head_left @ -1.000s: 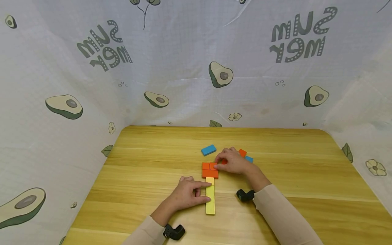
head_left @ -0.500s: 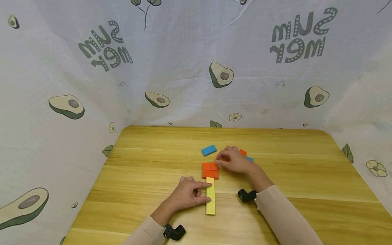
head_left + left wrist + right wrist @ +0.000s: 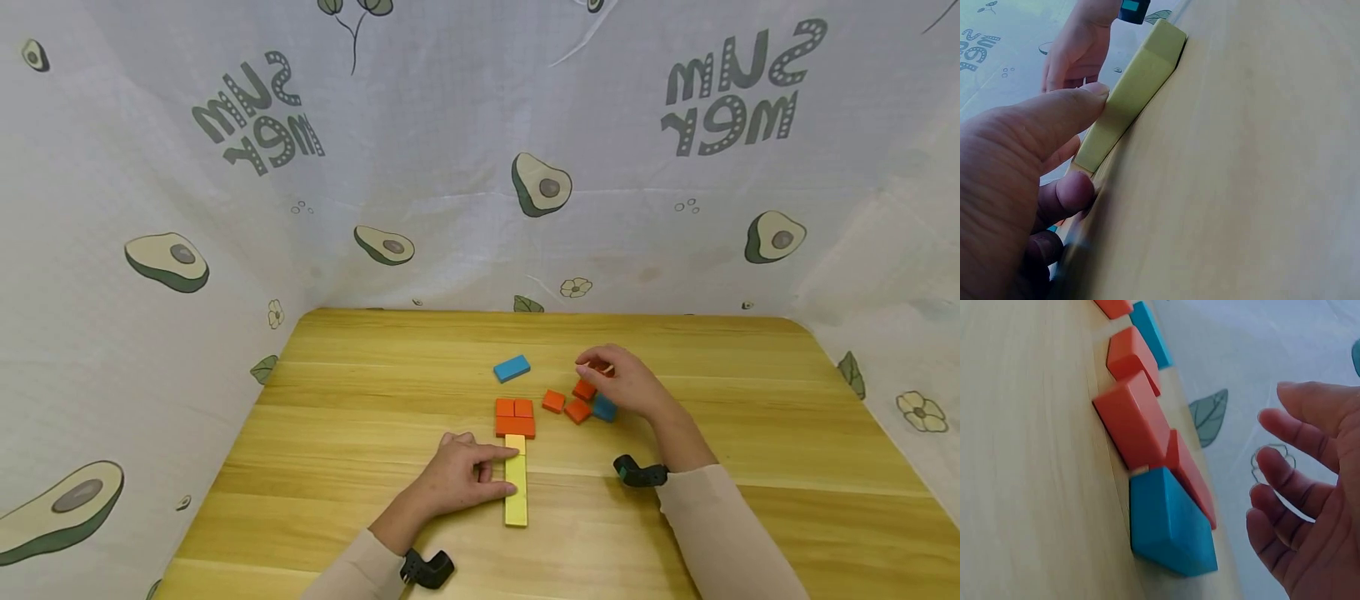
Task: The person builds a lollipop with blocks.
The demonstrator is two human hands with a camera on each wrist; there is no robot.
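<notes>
My left hand point(image 3: 457, 477) rests beside a column of a small yellow block point(image 3: 515, 442) and a long yellow block point(image 3: 516, 510), its index finger and thumb tips on them. In the left wrist view, the thumb lies against the long block's side. Above the column, a long orange block point(image 3: 515, 427) and two small orange blocks point(image 3: 505, 407) sit edge to edge. My right hand point(image 3: 626, 382) hovers over a loose group of orange blocks point(image 3: 578, 411) and a blue block point(image 3: 604, 407). In the right wrist view its fingers are loosely bent, holding nothing.
A blue block point(image 3: 512, 368) lies alone behind the orange group. One loose orange block point(image 3: 553, 401) sits just right of the arrangement. A printed cloth point(image 3: 450, 167) hangs behind the wooden table point(image 3: 360, 400). A black wrist camera point(image 3: 640, 472) sticks out from the right wrist.
My right hand has let go of the upper right small orange block and moved right, over the loose blocks, uncovering several of them. The left hand has stayed in place.
</notes>
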